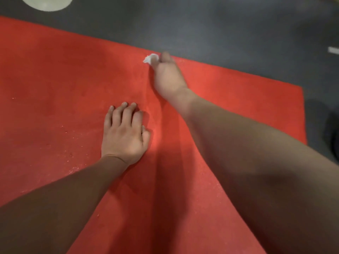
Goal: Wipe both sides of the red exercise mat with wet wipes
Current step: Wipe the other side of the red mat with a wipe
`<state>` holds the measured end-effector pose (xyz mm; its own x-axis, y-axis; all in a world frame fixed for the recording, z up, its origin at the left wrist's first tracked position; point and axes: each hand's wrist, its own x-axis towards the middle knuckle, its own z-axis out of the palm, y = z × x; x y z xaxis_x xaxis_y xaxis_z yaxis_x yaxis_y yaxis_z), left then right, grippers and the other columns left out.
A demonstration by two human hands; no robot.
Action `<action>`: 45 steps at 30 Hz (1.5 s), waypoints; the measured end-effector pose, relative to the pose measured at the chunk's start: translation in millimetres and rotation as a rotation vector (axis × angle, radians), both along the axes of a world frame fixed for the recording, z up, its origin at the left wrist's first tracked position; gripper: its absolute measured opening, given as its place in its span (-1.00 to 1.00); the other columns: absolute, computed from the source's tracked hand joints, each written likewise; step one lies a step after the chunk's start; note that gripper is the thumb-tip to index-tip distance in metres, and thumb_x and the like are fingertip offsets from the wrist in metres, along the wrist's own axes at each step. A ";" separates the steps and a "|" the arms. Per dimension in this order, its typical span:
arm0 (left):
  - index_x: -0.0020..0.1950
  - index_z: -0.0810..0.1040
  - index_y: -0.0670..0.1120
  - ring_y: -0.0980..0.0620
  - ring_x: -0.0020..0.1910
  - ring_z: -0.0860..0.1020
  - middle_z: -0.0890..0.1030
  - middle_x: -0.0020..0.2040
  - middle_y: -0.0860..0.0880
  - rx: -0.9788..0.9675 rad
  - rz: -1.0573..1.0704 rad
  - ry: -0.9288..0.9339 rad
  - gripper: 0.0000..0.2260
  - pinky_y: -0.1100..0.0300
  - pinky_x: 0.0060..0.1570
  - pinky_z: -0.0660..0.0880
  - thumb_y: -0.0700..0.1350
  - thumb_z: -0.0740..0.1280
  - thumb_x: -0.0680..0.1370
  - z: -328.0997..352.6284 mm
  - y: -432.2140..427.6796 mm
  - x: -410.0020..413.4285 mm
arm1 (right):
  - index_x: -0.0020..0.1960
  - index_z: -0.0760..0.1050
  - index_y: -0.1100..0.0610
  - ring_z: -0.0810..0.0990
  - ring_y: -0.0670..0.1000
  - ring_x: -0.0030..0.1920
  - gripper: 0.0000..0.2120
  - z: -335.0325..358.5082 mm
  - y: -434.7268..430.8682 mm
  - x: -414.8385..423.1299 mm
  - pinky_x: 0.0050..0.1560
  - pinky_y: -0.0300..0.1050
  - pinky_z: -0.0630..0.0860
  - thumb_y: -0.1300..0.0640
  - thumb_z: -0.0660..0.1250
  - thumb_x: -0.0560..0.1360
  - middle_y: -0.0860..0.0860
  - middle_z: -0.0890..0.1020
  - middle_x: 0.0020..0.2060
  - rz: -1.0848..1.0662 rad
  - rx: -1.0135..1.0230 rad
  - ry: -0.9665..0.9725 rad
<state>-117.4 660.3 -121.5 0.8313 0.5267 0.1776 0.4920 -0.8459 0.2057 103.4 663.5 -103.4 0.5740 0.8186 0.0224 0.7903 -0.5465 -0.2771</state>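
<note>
The red exercise mat (55, 79) lies flat on the dark floor and fills most of the view. My right hand (167, 76) reaches to the mat's far edge and holds a crumpled white wet wipe (150, 58) against the mat; the hand is blurred. My left hand (124, 132) rests on the middle of the mat, palm down, with its fingers slightly bent and nothing in it. Small pale specks dot the mat to the left of my left forearm.
Dark grey floor (229, 30) lies beyond the mat's far and right edges. A pale round patch (46, 2) shows at the top left. A small white object (333, 50) sits at the right edge, and a dark object (333, 136) lies right of the mat.
</note>
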 end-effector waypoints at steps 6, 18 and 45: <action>0.25 0.56 -0.20 -0.26 0.43 0.39 0.51 0.38 -0.20 -0.012 0.003 0.004 -0.61 -0.22 0.50 0.17 -0.04 0.23 0.51 0.8 0.8 -1.4 | 0.32 0.49 0.16 0.53 0.17 0.13 -0.60 -4.6 -60.5 48.5 0.18 -0.12 0.41 0.27 0.08 0.54 0.19 0.51 0.17 -0.060 -0.072 -0.176; 0.25 0.55 -0.18 -0.25 0.43 0.39 0.50 0.39 -0.18 0.003 -0.005 0.014 -0.62 -0.22 0.50 0.17 -0.03 0.26 0.50 -0.4 1.8 -0.9 | 0.52 0.30 0.05 0.54 0.16 0.16 -0.46 9.6 25.6 -29.9 0.26 -0.10 0.37 0.32 0.09 0.57 0.16 0.46 0.23 0.180 -0.074 0.025; 0.18 0.55 -0.15 -0.22 0.38 0.42 0.54 0.33 -0.14 0.012 -0.013 -0.059 -0.67 -0.18 0.46 0.22 -0.01 0.27 0.49 -8.5 1.8 -2.7 | 0.16 0.46 0.09 0.47 0.24 0.11 -0.75 9.6 -155.4 -98.7 0.14 0.11 0.42 0.12 0.20 0.50 0.15 0.52 0.06 -0.427 0.069 0.138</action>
<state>-120.0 662.1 -130.0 0.8262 0.5131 0.2326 0.4680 -0.8550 0.2237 4.6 508.2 -93.7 0.8615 0.5068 -0.0317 0.4508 -0.7921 -0.4116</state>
